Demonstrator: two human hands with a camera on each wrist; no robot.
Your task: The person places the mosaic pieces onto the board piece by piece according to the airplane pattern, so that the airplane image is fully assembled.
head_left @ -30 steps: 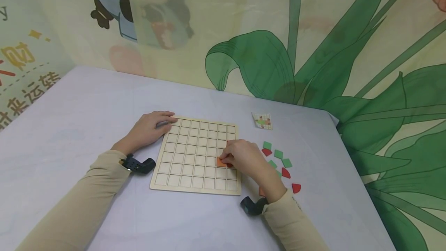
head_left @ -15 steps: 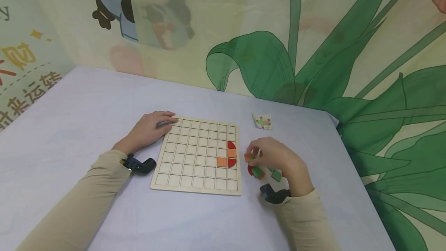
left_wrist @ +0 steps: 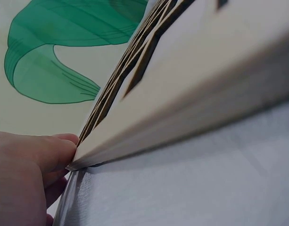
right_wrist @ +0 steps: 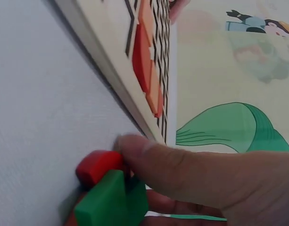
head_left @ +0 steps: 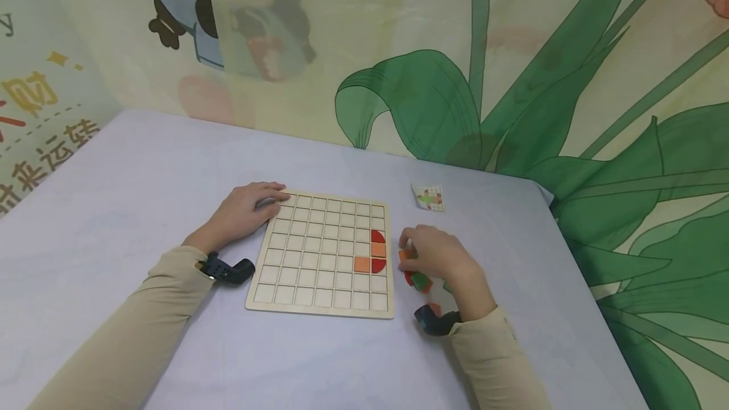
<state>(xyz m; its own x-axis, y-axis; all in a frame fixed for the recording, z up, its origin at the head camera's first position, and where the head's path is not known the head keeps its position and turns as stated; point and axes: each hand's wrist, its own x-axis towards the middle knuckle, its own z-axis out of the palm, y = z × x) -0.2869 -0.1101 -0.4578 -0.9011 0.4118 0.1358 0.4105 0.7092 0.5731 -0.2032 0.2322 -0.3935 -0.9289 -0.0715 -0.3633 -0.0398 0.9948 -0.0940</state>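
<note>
My left hand rests at the far left corner of a wooden grid board, its fingers fairly straight along the far edge. Two red rounded tiles and an orange square tile sit in the board's right column. Another orange square tile lies one column to the left. Just right of the board, my right hand curls its thumb and fingers round a cluster of coloured tiles. The right wrist view shows a red tile and a green tile by the thumb; the fingers hide others.
A small picture card lies beyond the right hand on the white tablecloth. An orange tile lies near the right wrist camera, which partly covers it. A printed backdrop stands behind the table.
My right hand has let go of the orange tile on the board and moved right. Loose tiles have been swept left into a cluster beside the board. The left hand stays put.
</note>
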